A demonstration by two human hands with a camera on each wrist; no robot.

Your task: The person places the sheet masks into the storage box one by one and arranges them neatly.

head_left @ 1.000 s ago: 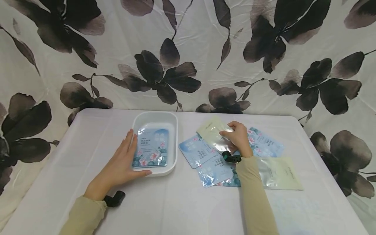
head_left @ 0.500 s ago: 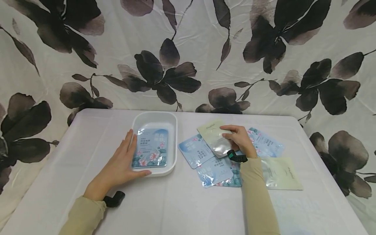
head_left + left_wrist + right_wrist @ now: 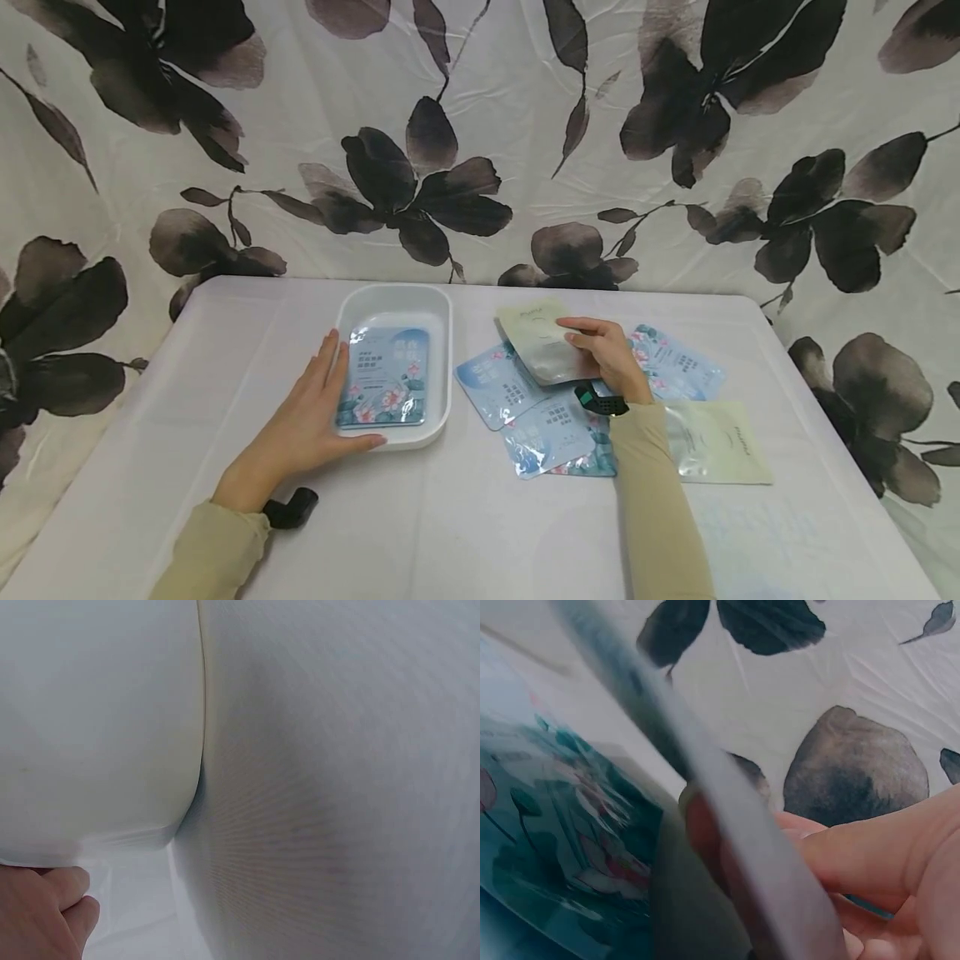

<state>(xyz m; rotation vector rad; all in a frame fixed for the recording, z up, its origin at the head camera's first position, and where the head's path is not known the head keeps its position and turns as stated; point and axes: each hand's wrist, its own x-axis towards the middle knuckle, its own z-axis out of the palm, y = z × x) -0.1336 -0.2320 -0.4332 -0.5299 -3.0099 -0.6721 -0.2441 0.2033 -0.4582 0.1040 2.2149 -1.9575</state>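
My right hand (image 3: 611,357) pinches a pale green face mask sachet (image 3: 542,343) by its right edge, tilted above several blue ones. In the right wrist view that sachet (image 3: 739,817) appears nearly edge-on, with thumb and fingers on opposite faces. Along the left side of a white plastic tray (image 3: 448,367) lies my left hand (image 3: 296,421), fingers straight against the wall and thumb at the front rim. Inside the tray, blue flowered mask sachets (image 3: 384,377) lie flat in a neat stack. The left wrist view shows the tray's outer wall (image 3: 97,727) and part of the hand (image 3: 37,915).
Loose blue sachets (image 3: 497,390) overlap to the right of the tray, another blue one (image 3: 678,367) lying behind the right wrist. A second pale green sachet (image 3: 723,442) lies beside the right forearm. A white cloth covers the table (image 3: 450,533); floral fabric (image 3: 540,150) hangs behind it.
The pale green sachet has tilted up off the blue ones in my right hand, and the fingers have shifted along its right edge. My left hand stays at the tray.
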